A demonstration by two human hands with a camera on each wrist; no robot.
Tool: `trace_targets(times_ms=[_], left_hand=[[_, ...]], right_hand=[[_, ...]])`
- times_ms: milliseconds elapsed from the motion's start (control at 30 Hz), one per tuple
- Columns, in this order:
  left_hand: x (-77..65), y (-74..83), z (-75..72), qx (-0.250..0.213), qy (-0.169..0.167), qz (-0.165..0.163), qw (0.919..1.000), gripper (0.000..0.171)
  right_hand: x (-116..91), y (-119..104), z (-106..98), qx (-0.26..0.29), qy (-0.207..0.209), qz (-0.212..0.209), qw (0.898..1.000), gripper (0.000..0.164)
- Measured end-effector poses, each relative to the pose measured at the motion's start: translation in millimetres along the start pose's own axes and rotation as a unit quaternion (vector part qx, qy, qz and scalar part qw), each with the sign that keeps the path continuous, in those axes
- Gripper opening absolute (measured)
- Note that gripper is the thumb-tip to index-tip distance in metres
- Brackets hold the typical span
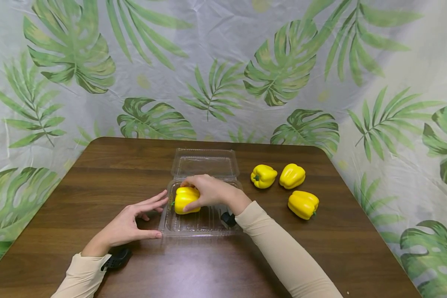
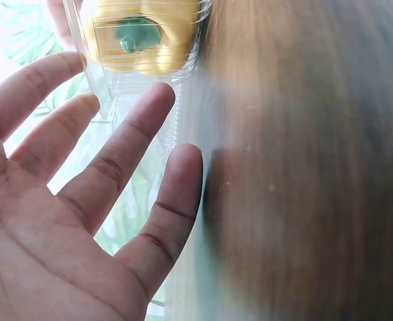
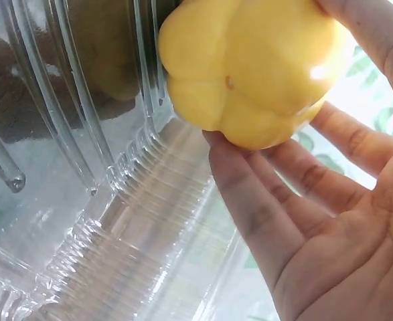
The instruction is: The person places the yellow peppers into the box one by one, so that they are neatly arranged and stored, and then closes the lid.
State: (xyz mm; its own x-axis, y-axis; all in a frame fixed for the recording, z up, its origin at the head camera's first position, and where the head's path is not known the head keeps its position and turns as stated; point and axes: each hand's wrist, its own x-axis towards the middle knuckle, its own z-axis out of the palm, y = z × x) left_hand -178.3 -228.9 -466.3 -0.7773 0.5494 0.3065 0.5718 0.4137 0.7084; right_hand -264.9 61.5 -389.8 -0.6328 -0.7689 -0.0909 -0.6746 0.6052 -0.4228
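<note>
My right hand (image 1: 211,191) grips a yellow bell pepper (image 1: 186,201) in the left part of a clear plastic clamshell container (image 1: 208,232). In the right wrist view the thumb and fingers wrap the pepper (image 3: 250,73), its lobed bottom toward the camera and the ribbed container floor close by. My left hand (image 1: 128,225) is spread at the container's left side, thumb and fingertips right at its rim. The left wrist view shows straight fingers, with the pepper's green stem (image 2: 138,35) behind the clear wall.
The container's lid (image 1: 205,163) lies folded back toward the far table edge. To the right are three more yellow bell peppers: one (image 1: 263,176) nearest the container, another (image 1: 292,176) beside it, a third (image 1: 303,205) closer. A leaf-patterned curtain (image 1: 216,74) hangs behind the wooden table (image 1: 115,165).
</note>
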Motion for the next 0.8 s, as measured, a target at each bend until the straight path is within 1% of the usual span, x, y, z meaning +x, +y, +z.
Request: trace_targets(times_ms=[233, 367, 600, 800], left_hand=[[0.0, -0.7, 0.6, 0.004, 0.003, 0.002, 1.0000, 0.084], [0.5, -0.8, 0.7, 0.006, 0.004, 0.003, 1.0000, 0.084], [1.1, -0.8, 1.0, 0.006, 0.005, 0.008, 0.9999, 0.084], [1.0, -0.7, 1.1, 0.007, 0.006, 0.005, 0.9999, 0.085]], right_hand=[[-4.7, -6.2, 0.7, -0.051, 0.009, 0.036, 0.998, 0.076], [-5.1, -6.7, 1.3, -0.068, 0.020, 0.035, 0.997, 0.076], [-6.0, -6.1, 1.4, -0.067, 0.041, 0.035, 0.996, 0.074], [-6.6, -5.7, 2.2, -0.061, 0.049, 0.036, 0.996, 0.073]])
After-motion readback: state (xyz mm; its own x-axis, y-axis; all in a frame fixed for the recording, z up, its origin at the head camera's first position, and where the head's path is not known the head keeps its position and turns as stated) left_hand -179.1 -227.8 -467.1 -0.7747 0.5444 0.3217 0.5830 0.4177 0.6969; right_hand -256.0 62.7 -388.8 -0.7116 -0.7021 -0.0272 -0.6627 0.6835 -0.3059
